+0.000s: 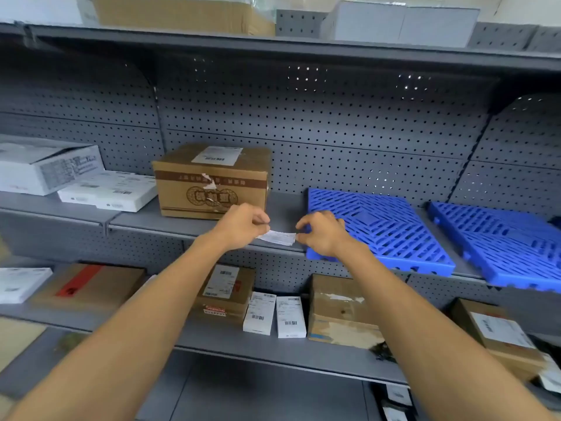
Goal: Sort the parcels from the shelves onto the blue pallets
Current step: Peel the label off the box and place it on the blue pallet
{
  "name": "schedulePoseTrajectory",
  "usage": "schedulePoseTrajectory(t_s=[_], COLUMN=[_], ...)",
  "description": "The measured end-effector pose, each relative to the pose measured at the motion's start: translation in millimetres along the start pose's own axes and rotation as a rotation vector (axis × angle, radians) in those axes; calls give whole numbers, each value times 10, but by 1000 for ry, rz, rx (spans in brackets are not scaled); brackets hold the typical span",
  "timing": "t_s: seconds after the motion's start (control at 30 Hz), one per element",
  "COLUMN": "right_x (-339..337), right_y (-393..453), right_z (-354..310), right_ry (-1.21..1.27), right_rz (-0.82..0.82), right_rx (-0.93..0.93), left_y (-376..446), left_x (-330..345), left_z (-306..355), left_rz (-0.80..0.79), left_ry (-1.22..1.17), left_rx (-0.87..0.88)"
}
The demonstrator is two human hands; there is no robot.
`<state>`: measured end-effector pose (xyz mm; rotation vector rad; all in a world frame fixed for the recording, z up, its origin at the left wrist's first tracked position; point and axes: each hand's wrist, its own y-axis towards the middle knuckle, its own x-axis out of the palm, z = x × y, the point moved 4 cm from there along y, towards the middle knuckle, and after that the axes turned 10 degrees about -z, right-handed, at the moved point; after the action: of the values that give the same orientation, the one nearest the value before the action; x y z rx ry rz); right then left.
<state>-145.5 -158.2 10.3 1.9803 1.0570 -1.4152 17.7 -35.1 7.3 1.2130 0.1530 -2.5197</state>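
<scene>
Two hands: both pinch one white paper slip (277, 237), stretched between them over the shelf edge (170, 230).
White boxes (76, 180): well left of the fingers, on the same shelf.
Brown parcel (212, 180): just behind the left hand's fingers, upright, label on top.
Left hand (243, 226): fingers curled, holding the slip's left end.
Right hand (321, 235): fingers curled, holding the slip's right end, in front of the pallet's near corner.
Blue pallets (382, 229): two, flat on the shelf, right of the fingers, bare.
Lower shelf parcels (340, 311): below the fingers, brown and white.
</scene>
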Motion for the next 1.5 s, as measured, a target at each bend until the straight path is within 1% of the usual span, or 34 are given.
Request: schedulePoseTrajectory(t_s=[0.13,0.27,0.4,0.6,0.83,0.93,1.03,1.13,1.27,1.37,1.5], right_x=[24,72,123,178,167,148,140,144,99,93,85], right_y=[29,65,109,163,181,203,210,217,182,169,173], right_z=[36,30,-2,-39,-13,-49,-77,-56,-36,-28,22], right_ry=[-24,-71,-123,-140,-34,-24,38,127,254,295,362], right_rz=[0,-11,-50,-90,-11,33,74,102,97,95,108], right_rx=[2,2,29,62,47,21,28,45,29,1,8], left_y=[42,91,152,206,211,180,158,150,129,124,120], left_x=[53,90,119,180,152,134,127,124,145,158,132], left_z=[-7,-23,-132,-263,-263,-228,-204,-229,-301,-359,-385], left_rz=[-3,12,-1,-34,-1,30,46,65,117,147,182], left_ry=[104,193,212,254,227,259,289,254,138,24,-97], left_rx=[-11,25,39,47,103,140,178,185,171,164,162])
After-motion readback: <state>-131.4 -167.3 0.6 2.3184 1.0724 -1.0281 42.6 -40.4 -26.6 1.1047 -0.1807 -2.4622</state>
